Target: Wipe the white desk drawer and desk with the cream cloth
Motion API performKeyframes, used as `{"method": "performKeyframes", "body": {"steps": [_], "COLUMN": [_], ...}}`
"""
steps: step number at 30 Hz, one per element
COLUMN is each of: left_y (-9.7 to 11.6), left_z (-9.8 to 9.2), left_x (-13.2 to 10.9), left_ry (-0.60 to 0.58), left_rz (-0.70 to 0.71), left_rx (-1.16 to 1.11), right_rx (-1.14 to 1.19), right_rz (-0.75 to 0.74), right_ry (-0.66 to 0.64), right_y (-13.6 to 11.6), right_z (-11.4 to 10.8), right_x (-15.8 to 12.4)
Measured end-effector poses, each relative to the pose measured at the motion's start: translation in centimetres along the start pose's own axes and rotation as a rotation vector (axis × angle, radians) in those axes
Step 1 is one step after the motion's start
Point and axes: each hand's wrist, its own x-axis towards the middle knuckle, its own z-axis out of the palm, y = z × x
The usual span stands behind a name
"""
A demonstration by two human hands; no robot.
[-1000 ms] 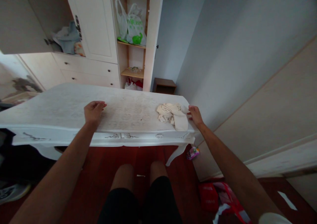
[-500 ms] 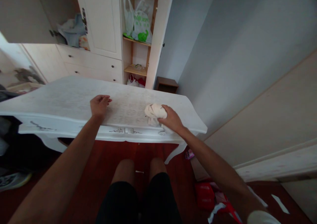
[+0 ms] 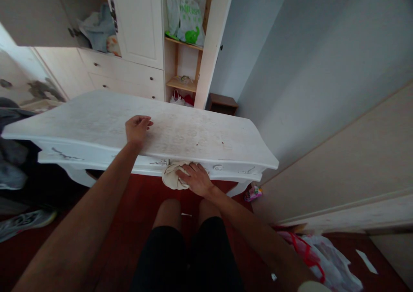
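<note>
Down off the top has come the cream cloth (image 3: 172, 176): half a second ago it was bunched under the right hand (image 3: 195, 179) on the tabletop (image 3: 209, 139), and now that hand presses it against the white drawer front (image 3: 222, 169) just below the edge, above the knees. From the head camera, the only lettering in sight is green print on a white plastic bag (image 3: 190, 16) hanging in the open wardrobe (image 3: 142, 29), too small and creased to read, and its top is cut off by the frame. A pink packet (image 3: 253, 193) on the red floor (image 3: 129, 206) by the table leg shows colours but no legible label. The right hand's fingers lie spread and bent over the cloth, holding it, and its palm hides part of the wad. The left hand (image 3: 137, 128) rests on the tabletop near the front edge, loosely open, fingers slightly curled, clasping nothing, well apart from the right. The cloth is a crumpled, rounded, soft lump, off-white and plain. At the left edge a dark heap and a grey shoe (image 3: 22, 223) are cropped, as is a red-and-white bag (image 3: 319, 257) at lower right.
</note>
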Motion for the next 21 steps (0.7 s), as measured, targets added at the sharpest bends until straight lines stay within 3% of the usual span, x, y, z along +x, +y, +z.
{"method": "performKeyframes", "body": {"steps": [9,17,21], "left_y": [-0.4,-0.2,0.0], "left_z": [0.0,0.1,0.1], "left_x": [0.2,0.0,-0.1], "left_ry": [0.006,0.004,-0.015], "left_rz": [0.002,-0.02,-0.026], "left_rx": [-0.04,-0.07,-0.078], "right_rx": [-0.026,-0.034,0.048], "right_rz": [0.113,0.005,0.168], "right_ry": [-0.036,-0.034,-0.034], "right_y": [2.0,7.0,10.3], "right_z": [-0.5,-1.6,-3.4], "right_x": [-5.2,-12.5,-16.9]}}
